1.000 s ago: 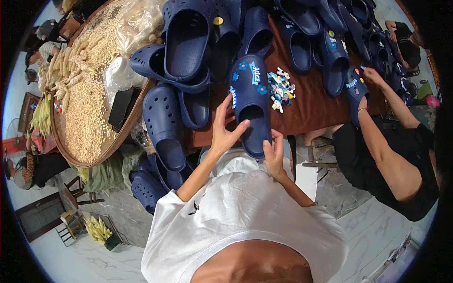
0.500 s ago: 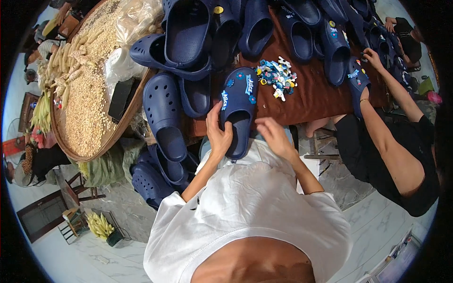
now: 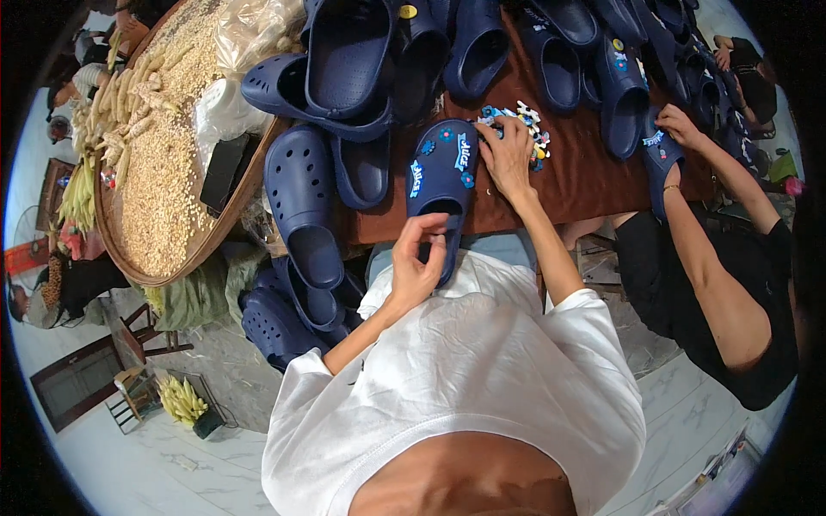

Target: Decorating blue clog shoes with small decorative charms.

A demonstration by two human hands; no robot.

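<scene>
A navy clog (image 3: 437,176) lies toe away at the table's near edge, its heel reaching over my lap. Blue flower charms and two blue-and-white letter charms (image 3: 465,153) sit on its upper. My left hand (image 3: 419,256) is closed at the foot opening, fingers bent over its rim and thumb beneath. To the right, my right hand (image 3: 509,159) reaches over a pile of small charms (image 3: 539,138) coloured white, blue and yellow. Its fingers are bent but apart, with the tips among the charms; no charm shows clearly in its grasp.
More navy clogs (image 3: 299,202) are stacked left and behind on the brown cloth (image 3: 572,185). A round tray (image 3: 206,248) of corn kernels stands at left, with a black phone (image 3: 225,170) on it. At right, a co-worker's hand (image 3: 680,127) works on another clog (image 3: 661,155).
My right hand has moved away from my lap and onto the charm pile. My left hand has shifted from the clog's left side down to its foot opening.
</scene>
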